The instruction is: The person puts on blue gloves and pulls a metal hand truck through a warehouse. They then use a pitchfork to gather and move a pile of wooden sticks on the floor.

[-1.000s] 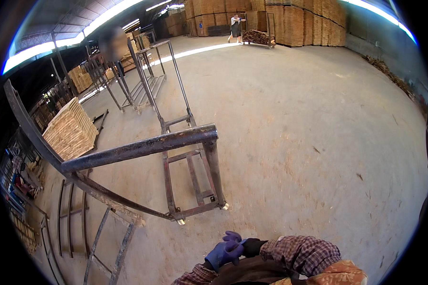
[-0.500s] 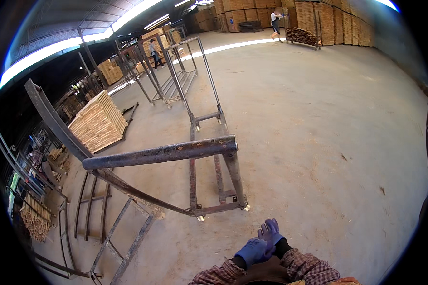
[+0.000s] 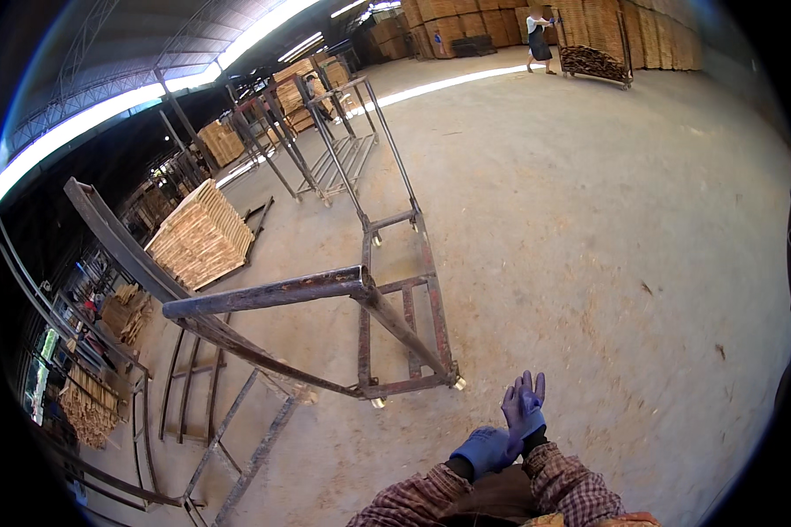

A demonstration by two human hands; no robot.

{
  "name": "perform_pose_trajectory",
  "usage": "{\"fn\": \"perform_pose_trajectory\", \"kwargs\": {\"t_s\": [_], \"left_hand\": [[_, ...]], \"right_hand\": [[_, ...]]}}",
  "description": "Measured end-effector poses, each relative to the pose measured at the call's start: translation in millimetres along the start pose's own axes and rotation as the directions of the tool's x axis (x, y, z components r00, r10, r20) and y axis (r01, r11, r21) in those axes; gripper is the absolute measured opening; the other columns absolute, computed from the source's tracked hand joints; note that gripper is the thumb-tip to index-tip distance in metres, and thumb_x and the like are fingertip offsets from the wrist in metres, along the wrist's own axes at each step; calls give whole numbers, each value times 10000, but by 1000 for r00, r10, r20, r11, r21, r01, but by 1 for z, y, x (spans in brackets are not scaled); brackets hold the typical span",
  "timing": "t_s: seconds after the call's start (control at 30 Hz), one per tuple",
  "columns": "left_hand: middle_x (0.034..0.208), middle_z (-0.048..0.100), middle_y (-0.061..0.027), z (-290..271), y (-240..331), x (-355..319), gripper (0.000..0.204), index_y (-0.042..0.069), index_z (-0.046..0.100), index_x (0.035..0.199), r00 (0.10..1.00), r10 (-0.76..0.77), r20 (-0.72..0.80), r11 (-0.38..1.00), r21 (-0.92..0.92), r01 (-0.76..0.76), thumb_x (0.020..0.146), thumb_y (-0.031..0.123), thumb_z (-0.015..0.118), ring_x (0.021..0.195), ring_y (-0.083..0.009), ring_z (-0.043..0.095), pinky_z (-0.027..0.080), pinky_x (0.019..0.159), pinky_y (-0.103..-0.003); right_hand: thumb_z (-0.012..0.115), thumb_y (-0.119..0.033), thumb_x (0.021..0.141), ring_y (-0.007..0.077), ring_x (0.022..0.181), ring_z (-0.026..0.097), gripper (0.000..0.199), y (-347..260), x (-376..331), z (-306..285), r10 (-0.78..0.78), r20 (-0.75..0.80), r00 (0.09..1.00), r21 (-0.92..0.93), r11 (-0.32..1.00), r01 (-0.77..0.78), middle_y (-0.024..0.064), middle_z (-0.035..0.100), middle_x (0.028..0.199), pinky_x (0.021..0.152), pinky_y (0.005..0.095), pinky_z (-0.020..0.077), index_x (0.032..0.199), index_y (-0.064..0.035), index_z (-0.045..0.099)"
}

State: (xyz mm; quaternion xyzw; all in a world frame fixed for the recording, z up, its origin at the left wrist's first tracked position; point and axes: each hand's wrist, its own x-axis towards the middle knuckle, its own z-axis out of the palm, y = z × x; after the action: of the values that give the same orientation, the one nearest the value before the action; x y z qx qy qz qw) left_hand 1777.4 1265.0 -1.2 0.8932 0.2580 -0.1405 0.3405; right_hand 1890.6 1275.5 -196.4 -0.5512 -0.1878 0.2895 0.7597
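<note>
Both hands wear blue-purple work gloves and meet near the lower edge. My left hand (image 3: 483, 450) is closed at the heel and cuff of the right glove (image 3: 526, 423); part of its fingers is hidden behind that wrist. My right hand (image 3: 525, 402) points up and away from me, its fingers stretched out and slightly spread, with nothing in it. Beyond the hands, and apart from them, stands a rusty metal cart (image 3: 404, 386) with a thick push bar (image 3: 268, 292) and small casters.
Metal racks (image 3: 347, 167) stand farther back. At left, stacked boards (image 3: 204, 235) rest on a low frame, and metal frames (image 3: 237, 448) lie nearby. A person (image 3: 539, 39) stands at a loaded cart (image 3: 596, 61) at the far right. Tall wood stacks (image 3: 479, 26) line the back.
My right hand has risen and its fingers have spread more. My left hand keeps at its wrist. The view has shifted, and the far person with the loaded cart appears farther right.
</note>
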Motion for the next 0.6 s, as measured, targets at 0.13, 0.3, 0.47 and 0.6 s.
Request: {"fn": "perform_pose_trajectory", "kwargs": {"t_s": [0.13,0.3,0.47,0.6], "left_hand": [[586,628,-125,8,9,11,429,58,621,792,997,38,70,999,-16,-37,947,410,430,596,-353,629,494,614,-462],[603,659,-83,0,7,-14,409,67,607,826,994,33,105,997,-68,-26,941,420,436,602,-314,647,502,636,-432],[616,673,-68,-11,-17,-56,412,66,588,836,994,27,107,985,-171,-8,929,443,449,612,-279,657,502,650,-405],[597,662,-66,-9,-52,-100,413,61,591,838,995,61,84,984,-171,-46,922,444,463,604,-271,654,500,644,-404]], "right_hand": [[419,-55,970,176,1329,385,517,-7,12,-29,-321,179,930,-520,772,366,70,397,1425,1095,335,318,1466,-87,276],[478,23,920,215,1296,439,577,-31,-9,-2,-280,100,955,-229,928,296,93,366,1453,1061,323,387,1461,-66,298],[574,62,843,270,1298,445,600,-49,-38,29,-505,284,815,-643,530,553,175,403,1409,1047,332,421,1397,7,350],[547,68,851,282,1307,432,553,-53,-78,71,-466,270,842,-592,609,527,188,409,1402,1045,334,421,1376,11,381]]}}
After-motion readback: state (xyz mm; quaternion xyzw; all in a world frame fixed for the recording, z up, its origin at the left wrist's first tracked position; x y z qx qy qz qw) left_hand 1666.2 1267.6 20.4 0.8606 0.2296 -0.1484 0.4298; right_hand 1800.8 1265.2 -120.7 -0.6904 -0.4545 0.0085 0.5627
